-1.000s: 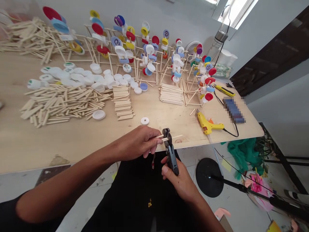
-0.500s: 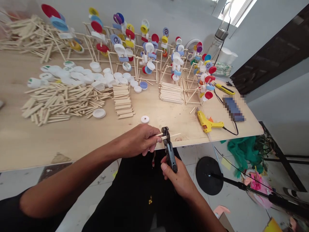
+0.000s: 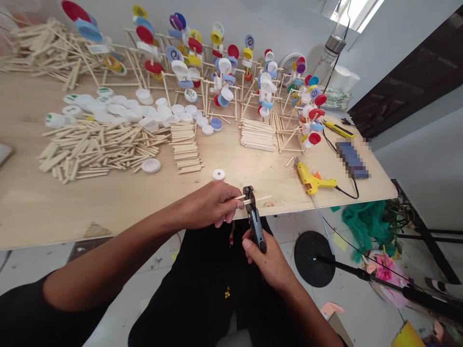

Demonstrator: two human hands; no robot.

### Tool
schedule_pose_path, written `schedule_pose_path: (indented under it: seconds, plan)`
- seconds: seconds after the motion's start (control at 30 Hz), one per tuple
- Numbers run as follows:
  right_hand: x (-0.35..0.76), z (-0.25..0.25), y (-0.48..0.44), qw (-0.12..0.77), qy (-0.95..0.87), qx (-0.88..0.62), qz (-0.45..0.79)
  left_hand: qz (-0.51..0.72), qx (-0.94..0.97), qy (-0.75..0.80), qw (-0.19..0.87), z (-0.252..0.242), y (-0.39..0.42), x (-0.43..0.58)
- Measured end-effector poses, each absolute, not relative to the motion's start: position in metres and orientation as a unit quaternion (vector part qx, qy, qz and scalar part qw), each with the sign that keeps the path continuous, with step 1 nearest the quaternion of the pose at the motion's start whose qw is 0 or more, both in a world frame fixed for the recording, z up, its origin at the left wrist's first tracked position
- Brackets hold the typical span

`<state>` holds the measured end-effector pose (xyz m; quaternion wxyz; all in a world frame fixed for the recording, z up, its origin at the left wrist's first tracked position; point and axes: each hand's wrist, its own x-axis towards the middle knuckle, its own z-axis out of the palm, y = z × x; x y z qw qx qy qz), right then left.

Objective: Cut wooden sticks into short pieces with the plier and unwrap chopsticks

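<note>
My left hand (image 3: 213, 203), closed, pinches thin wooden sticks (image 3: 261, 198) at the table's front edge. Their ends run rightward through the jaws of dark-headed cutting pliers (image 3: 256, 226). Wrapped round the grey handles of the pliers, my right hand (image 3: 268, 258) sits just below the table edge, over my lap. The jaws are at the sticks; whether they bite into them I cannot make out. Just behind my left hand lies a white bottle cap (image 3: 218, 174) with a small hole in its middle.
Neat stacks of sticks (image 3: 257, 135), a loose stick pile (image 3: 97, 147) and white caps (image 3: 123, 110) lie behind. Stick frames with coloured caps (image 3: 224, 79) line the wall. A yellow glue gun (image 3: 314, 179), a cutter knife (image 3: 338, 128) and a phone (image 3: 351, 159) are at right.
The camera view has shifted slightly. Both hands keep their grip on the sticks and the pliers, with hardly any movement between them.
</note>
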<state>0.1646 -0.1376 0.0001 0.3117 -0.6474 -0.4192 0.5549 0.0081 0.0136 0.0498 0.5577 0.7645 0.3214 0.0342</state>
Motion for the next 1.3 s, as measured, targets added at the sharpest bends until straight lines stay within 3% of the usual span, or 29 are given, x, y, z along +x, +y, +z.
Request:
schedule_pose_path:
  seconds: [0.87,1.13,1.3]
  plan:
    - [0.155,-0.009,-0.132,0.285,-0.445,-0.717,0.455,0.042,0.773,0.356,0.523,0.044,0.013,0.011]
    - [0.151,-0.008,-0.129,0.288,-0.44,-0.721,0.451,0.146,0.872,0.364,0.293,0.029,-0.016,0.007]
    - [0.151,-0.013,-0.129,0.298,-0.424,-0.713,0.472,0.267,0.914,0.302,0.048,0.007,-0.028,0.006]
